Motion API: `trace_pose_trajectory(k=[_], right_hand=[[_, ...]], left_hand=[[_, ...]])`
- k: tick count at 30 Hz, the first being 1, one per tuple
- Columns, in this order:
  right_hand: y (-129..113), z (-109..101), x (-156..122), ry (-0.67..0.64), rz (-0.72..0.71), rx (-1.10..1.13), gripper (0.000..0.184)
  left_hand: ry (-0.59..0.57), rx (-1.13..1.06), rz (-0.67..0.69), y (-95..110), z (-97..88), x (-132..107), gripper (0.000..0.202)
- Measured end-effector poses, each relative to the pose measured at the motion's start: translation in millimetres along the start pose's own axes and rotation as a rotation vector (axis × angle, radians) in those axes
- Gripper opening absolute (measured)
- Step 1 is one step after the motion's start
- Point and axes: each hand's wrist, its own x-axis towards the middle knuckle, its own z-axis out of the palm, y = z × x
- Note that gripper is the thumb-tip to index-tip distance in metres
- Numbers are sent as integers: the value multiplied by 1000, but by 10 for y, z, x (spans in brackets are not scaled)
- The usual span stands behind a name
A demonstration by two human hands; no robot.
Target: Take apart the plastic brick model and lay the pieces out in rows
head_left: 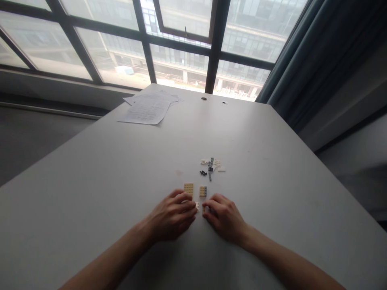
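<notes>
My left hand [173, 214] is closed, its fingertips at a small white building brick [197, 207] that shows only in part. Across a narrow gap, my right hand [225, 217] pinches a small tan brick [203, 210] between thumb and fingers. Just beyond the left fingers lies a tan studded plate [188, 188], its near end partly covered by them. A tan and blue-grey brick piece [202, 191] sits beyond the gap between my hands.
Farther out on the white table [121, 173] is a loose pile of white and grey bricks [211, 169], with small black pieces [203, 173] beside it. Printed papers [148, 108] lie at the far left. Windows and a dark curtain [302, 60] stand behind the table.
</notes>
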Motion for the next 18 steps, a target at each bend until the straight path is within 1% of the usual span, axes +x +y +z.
trace_pose_trajectory(k=[8,18], right_hand=[[-38,43,67,11,34,-94,18],[-49,61,74,24,40,-69,20]], left_hand=[[-36,26,17,-6,2,19,10],[-43,31,2,15,15,26,12]])
